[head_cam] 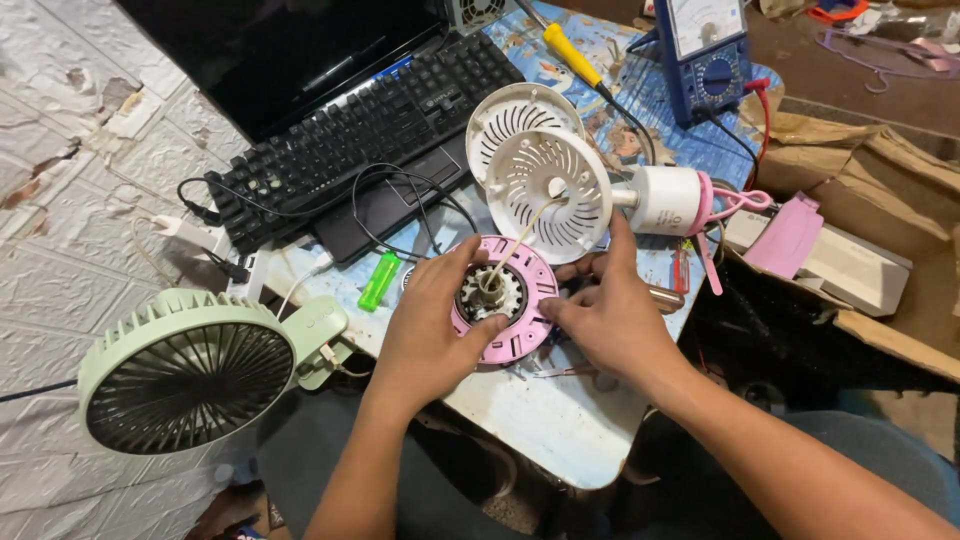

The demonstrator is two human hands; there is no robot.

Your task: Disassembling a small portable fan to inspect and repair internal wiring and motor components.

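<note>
Near the front edge of the worn white surface [560,425], both hands close on a pink round fan housing [505,300] with a toothed motor core at its middle. The left hand [432,325] curls its grip around the housing's left rim, thumb on the near rim. The right hand [607,312] pinches the right rim, fingers bent, forefinger raised toward a white slotted grille [553,195] just behind. A thin white wire runs from the core up to that grille. A green desk fan [190,370] hangs off the left edge. A green lighter [379,280] lies left of the housing. Farther back sit a black keyboard [360,130], a yellow-handled screwdriver [572,55] and a blue multimeter [712,55].
</note>
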